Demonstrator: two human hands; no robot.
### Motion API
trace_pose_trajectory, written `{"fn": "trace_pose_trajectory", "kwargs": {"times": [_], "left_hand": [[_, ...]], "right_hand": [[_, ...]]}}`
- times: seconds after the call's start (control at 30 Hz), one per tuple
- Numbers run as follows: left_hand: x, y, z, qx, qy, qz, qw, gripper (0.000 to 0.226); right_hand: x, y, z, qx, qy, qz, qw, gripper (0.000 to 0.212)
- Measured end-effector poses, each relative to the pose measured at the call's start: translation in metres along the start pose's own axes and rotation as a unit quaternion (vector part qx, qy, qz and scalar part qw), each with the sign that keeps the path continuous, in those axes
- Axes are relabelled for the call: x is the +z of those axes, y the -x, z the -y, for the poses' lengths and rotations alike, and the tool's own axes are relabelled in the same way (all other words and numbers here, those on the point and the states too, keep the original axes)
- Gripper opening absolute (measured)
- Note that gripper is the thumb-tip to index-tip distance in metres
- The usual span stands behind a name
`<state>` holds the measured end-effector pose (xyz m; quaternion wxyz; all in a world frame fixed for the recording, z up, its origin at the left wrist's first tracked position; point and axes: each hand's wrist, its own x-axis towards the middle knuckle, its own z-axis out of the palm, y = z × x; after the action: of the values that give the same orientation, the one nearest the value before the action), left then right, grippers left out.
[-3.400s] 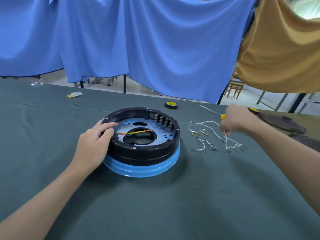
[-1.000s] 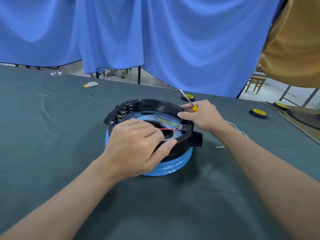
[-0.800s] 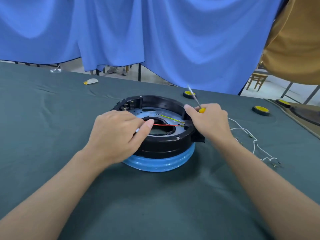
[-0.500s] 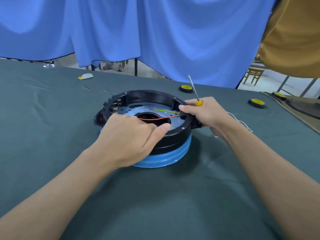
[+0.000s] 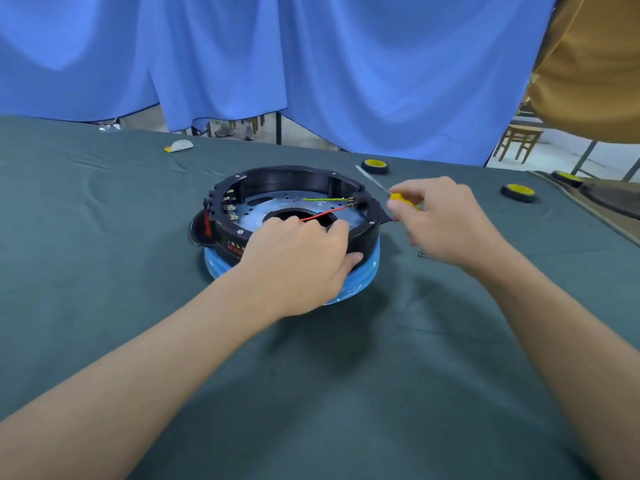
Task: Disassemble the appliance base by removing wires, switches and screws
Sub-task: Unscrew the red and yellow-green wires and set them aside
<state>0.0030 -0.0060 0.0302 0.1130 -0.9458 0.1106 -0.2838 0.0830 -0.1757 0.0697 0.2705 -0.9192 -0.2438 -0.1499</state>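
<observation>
The appliance base [image 5: 287, 180] sits near the middle of a table covered in dark green cloth [image 5: 104, 271], a black ring standing on a blue lower section [image 5: 363, 275], with its open side up. Inside it lies a perforated metal plate [image 5: 249, 216] with a round central hole, and a row of spade terminals [image 5: 230, 207] lines the left inner wall. 2 wires cross the plate from the right side: a green-yellow wire [image 5: 323, 199] farther back and a red wire [image 5: 322, 213] that runs toward the left hand [image 5: 301, 258]. That hand grips the near rim, fingers curled over the top edge and thumb pressed against the outer wall; whether its fingertips also touch the red wire cannot be told. The right hand [image 5: 440, 220] hovers just right of the base, fingers curled round the yellow handle of a screwdriver [image 5: 401, 199], whose metal shaft points up and to the left, clear of the rim. A small loose terminal [image 5: 424, 254] lies on the cloth beside the right wrist. 3 black discs with yellow centres [image 5: 375, 165] [image 5: 518, 192] [image 5: 564, 177] rest farther back and to the right. Blue curtains [image 5: 311, 64] hang behind the table.
</observation>
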Motion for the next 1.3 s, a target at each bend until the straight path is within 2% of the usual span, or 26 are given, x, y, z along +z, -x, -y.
{"fn": "trace_pose_trajectory", "kwargs": {"times": [0.17,0.3,0.43,0.53,0.67,0.73,0.9,1.03,1.17,1.3], "left_hand": [[-0.003,-0.015,-0.030,-0.084,-0.005,0.006,0.996,0.032],[-0.004,-0.027,-0.052,-0.115,0.028,0.035,0.992,0.026],[-0.015,-0.034,-0.032,-0.061,0.102,0.132,0.984,0.040],[-0.023,-0.032,0.001,-0.064,0.104,0.142,0.982,0.059],[-0.017,-0.023,0.025,-0.099,0.164,0.151,0.970,0.062],[-0.016,-0.018,0.028,-0.081,0.177,0.160,0.968,0.066],[-0.016,-0.004,0.023,0.038,0.153,0.095,0.983,0.062],[-0.014,-0.002,0.025,0.080,0.108,0.094,0.986,0.063],[-0.016,-0.002,0.025,0.070,0.085,0.100,0.989,0.062],[-0.017,-0.004,0.025,0.064,0.072,0.092,0.991,0.058]], "right_hand": [[0.001,0.010,-0.001,0.027,-0.060,-0.016,0.998,0.013],[0.001,0.012,0.002,0.020,-0.028,-0.046,0.998,0.014],[-0.002,0.012,0.001,0.006,0.002,-0.048,0.999,0.020],[0.000,0.014,0.002,-0.001,0.025,-0.053,0.998,0.022],[0.003,0.015,0.000,-0.014,0.062,-0.056,0.996,0.024],[0.004,0.015,-0.001,-0.019,0.067,-0.053,0.996,0.024],[0.002,0.012,-0.001,-0.012,0.049,-0.036,0.998,0.024],[0.001,0.006,-0.001,-0.008,0.046,-0.017,0.999,0.025],[-0.003,-0.003,-0.007,-0.001,-0.030,-0.014,0.999,0.022],[-0.006,-0.014,-0.016,0.078,-0.173,0.022,0.982,0.021]]}}
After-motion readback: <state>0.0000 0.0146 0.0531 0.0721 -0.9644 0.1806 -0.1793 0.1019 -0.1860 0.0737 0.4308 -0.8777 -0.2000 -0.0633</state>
